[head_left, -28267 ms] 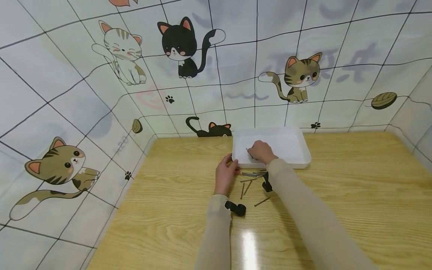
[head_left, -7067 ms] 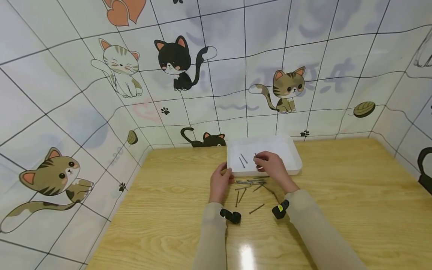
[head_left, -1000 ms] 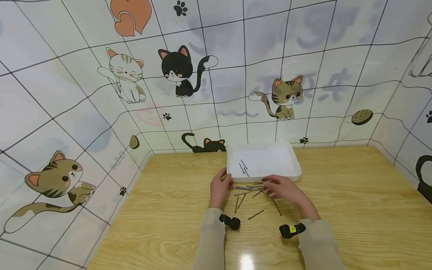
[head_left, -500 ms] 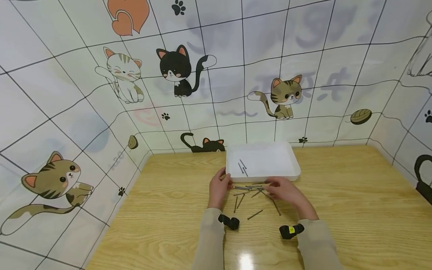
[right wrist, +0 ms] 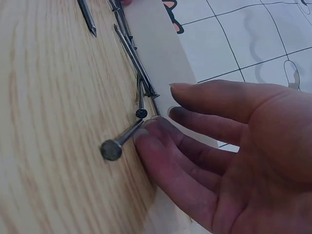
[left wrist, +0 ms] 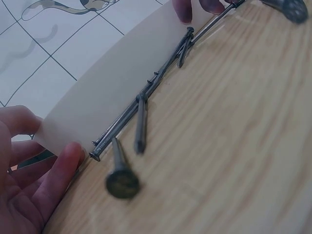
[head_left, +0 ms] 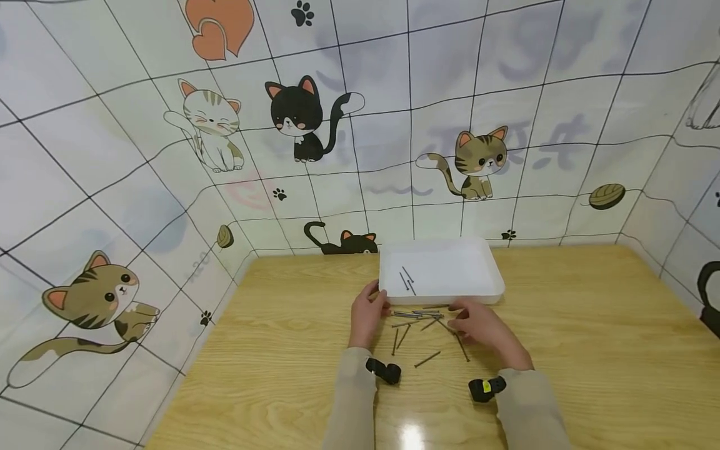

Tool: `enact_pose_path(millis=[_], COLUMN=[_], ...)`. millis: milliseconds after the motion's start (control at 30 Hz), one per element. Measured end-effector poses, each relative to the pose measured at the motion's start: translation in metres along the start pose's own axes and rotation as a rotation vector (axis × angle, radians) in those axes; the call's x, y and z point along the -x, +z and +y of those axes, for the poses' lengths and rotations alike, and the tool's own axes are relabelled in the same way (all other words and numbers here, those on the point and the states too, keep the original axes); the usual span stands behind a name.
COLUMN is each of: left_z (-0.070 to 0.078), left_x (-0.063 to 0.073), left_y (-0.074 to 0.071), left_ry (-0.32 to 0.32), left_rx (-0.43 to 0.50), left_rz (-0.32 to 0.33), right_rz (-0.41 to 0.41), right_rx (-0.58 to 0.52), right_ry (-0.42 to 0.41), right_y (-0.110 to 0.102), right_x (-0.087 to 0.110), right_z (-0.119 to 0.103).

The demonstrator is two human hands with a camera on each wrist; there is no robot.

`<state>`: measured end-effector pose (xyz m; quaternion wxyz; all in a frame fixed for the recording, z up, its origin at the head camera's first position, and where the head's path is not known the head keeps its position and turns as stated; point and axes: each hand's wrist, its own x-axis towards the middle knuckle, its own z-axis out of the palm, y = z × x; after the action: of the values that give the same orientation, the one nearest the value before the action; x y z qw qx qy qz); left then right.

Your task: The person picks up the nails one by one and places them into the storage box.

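In the head view a white rectangular tray [head_left: 444, 299] stands at the back of the table, with a few nails [head_left: 407, 279] lying in its left part. My left hand [head_left: 367, 317] holds the tray's front left corner, thumb on the front wall and fingers round the side. Just before that wall lies a loose heap of long nails [head_left: 409, 314]. At the right end of this heap is my right hand [head_left: 485, 325]; in the right wrist view its loosely bent fingers [right wrist: 163, 161] reach the nails, thumb and fingers apart, gripping none.
More single nails [head_left: 427, 359] are scattered on the wooden table [head_left: 281, 375] in front of the heap. A wall sheet with printed cats [head_left: 388, 144] rises right behind the tray. A dark curved object [head_left: 710, 294] shows at the right edge.
Seven seconds ago my right hand held a nail over the tray, where two lay; more lie there now. Over the last second it has drawn slightly rightward along the heap. My left hand stays at the corner.
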<state>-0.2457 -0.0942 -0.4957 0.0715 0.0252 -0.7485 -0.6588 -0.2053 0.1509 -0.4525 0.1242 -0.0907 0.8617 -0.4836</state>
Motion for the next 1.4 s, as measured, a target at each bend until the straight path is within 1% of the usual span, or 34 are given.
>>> enact_pose_path(millis=[100,233,433,533,633,867,1000,1033,1233,1267,1400], left_z=[0.0,0.001,0.003,0.004,0.004,0.003,0.004,0.007,0.032,0.034,0.034], left_x=[-0.001,0.0,0.001,0.002,0.002,0.0,0.0,0.0,0.015,0.017,0.017], left_y=[-0.002,-0.003,-0.002,-0.002,-0.001,-0.002,-0.003,-0.004,-0.005,-0.005,-0.005], left_ry=[0.006,0.004,0.009,0.009,0.001,-0.007,-0.023,-0.029,-0.027,-0.023,-0.029], left_rx=[-0.004,0.0,-0.006,-0.005,0.0,0.011,0.032,0.032,0.025,0.027,0.027], left_rz=[0.001,-0.012,-0.004,-0.003,-0.004,-0.014,-0.031,-0.035,-0.04,-0.04,-0.042], right_rz=[-0.005,-0.001,-0.016,-0.012,-0.008,0.028,0.017,0.012,-0.02,-0.021,-0.006], right_rx=[0.04,0.135,0.293,0.334,0.352,0.376,0.402,0.407,0.429,0.431,0.443], right_ry=[0.008,0.015,0.0,-0.015,-0.036,-0.023,-0.022,-0.024,-0.028,-0.027,-0.041], right_y=[0.002,0.004,0.003,0.003,0.004,0.006,0.007,0.008,0.01,0.01,0.01], right_x=[0.0,0.001,0.003,0.004,0.006,0.007,0.006,0.006,0.006,0.006,0.007], right_z=[-0.002,-0.005,-0.01,-0.011,-0.011,-0.013,-0.016,-0.016,-0.02,-0.02,-0.021])
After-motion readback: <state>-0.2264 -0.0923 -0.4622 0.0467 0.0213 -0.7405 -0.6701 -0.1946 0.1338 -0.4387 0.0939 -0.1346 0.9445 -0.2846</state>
